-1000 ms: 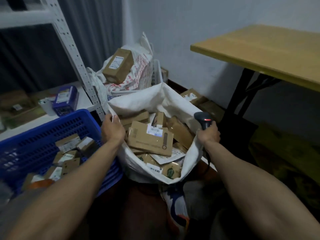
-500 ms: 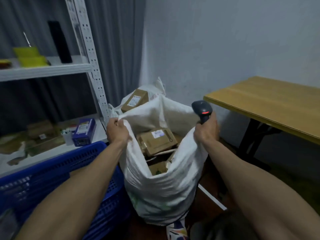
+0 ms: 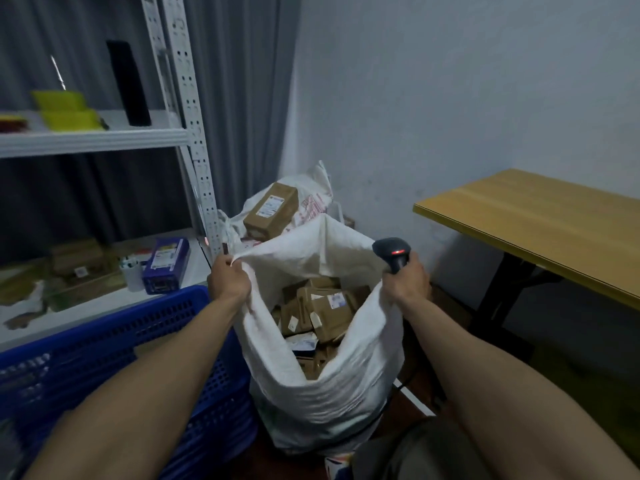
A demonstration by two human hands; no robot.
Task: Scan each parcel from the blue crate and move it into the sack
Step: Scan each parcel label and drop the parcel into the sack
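Observation:
A white woven sack (image 3: 325, 400) stands upright in front of me, its mouth pulled wide. Several brown cardboard parcels (image 3: 322, 311) lie piled inside it. My left hand (image 3: 228, 284) grips the sack's left rim. My right hand (image 3: 405, 284) grips the right rim together with the handle of a black barcode scanner (image 3: 393, 252), whose red light glows. The blue perforated crate (image 3: 114, 351) sits at lower left, touching the sack; my left forearm hides its inside.
A second white sack with a brown box (image 3: 272, 209) on top stands behind. A white metal rack (image 3: 194, 133) at left holds a blue box (image 3: 166, 263) and other items. A yellow-topped table (image 3: 540, 223) on black legs is at right.
Both hands have lifted the sack's rim higher, so the sack stands taller and the parcels have sunk deeper inside. My view has tilted upward, and the crate's contents have dropped out of sight.

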